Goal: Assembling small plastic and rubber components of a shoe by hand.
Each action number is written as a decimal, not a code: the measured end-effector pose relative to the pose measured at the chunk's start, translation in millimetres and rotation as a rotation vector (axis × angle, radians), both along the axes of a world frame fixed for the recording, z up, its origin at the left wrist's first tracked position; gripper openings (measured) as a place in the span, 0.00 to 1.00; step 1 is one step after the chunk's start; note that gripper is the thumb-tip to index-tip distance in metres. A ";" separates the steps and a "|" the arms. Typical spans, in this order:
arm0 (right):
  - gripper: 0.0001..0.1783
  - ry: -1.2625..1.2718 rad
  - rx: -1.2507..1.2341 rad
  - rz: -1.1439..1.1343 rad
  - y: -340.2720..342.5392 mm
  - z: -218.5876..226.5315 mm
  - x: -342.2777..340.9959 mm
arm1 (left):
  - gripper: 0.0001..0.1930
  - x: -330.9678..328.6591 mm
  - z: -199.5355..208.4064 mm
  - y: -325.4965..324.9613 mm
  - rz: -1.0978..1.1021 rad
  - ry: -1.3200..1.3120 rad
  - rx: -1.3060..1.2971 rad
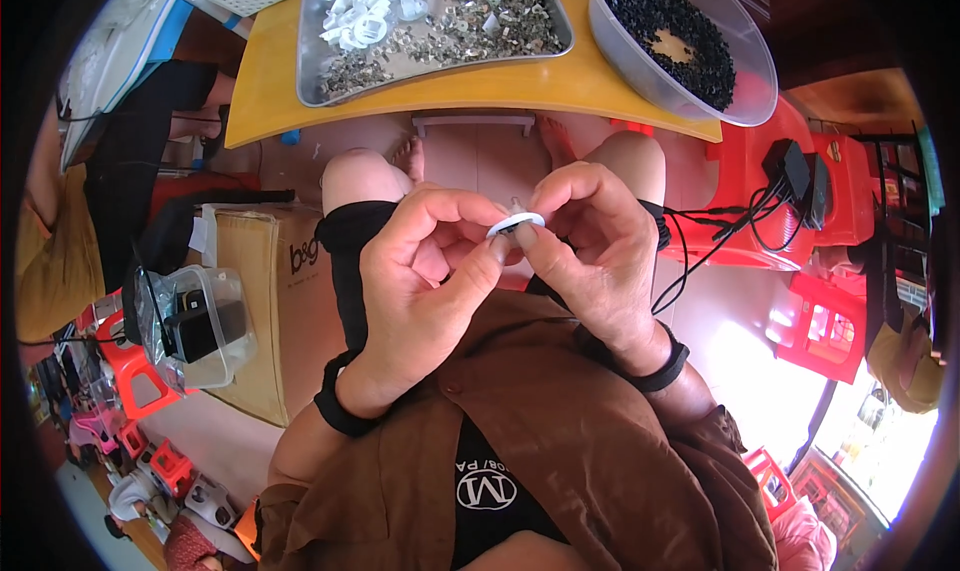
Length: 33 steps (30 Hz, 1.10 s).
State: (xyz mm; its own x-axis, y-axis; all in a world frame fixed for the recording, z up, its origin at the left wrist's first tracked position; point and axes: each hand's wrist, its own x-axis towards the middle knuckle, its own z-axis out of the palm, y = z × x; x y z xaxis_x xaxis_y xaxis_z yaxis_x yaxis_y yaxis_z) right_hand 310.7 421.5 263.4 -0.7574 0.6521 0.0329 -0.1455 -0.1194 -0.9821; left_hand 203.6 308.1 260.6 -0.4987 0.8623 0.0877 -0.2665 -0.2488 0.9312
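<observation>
Above my lap, both hands meet at a small round white plastic piece [515, 222] with a dark part at its underside. My left hand [425, 271] pinches its left edge between thumb and fingers. From the other side, my right hand [592, 256] grips it, the thumb pressed against the dark part. Fingertips hide some of the piece, so its exact kind is unclear. Beyond my hands, a metal tray [440, 71] on the yellow table holds white plastic pieces [362, 16] at its left and many small metal parts [500, 26].
A clear plastic tub [765, 81] of small black parts stands at the table's [265, 91] right. Left of my legs is a cardboard box [245, 301] beside a clear bin [228, 311]. Red stools [745, 201] and black cables [700, 236] are at the right. Other people sit around.
</observation>
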 end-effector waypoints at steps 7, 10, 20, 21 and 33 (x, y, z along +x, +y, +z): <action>0.09 0.012 0.002 -0.021 2.6 -2.2 -1.3 | 0.08 0.0 3.1 2.1 0.050 0.220 -0.021; 0.09 0.033 0.032 -0.025 4.5 -5.3 -0.8 | 0.07 0.7 4.9 4.6 0.067 0.244 -0.020; 0.10 -0.019 -0.112 0.039 3.5 -4.2 -1.5 | 0.09 -3.1 -0.7 -0.2 -0.006 -0.115 -0.088; 0.11 -0.030 -0.063 0.035 3.7 -4.7 -2.0 | 0.09 -4.7 -4.1 -1.2 -0.005 -0.182 -0.107; 0.13 -0.104 0.171 0.041 1.1 -3.3 0.1 | 0.08 -5.9 0.6 -0.8 0.020 -0.254 -0.138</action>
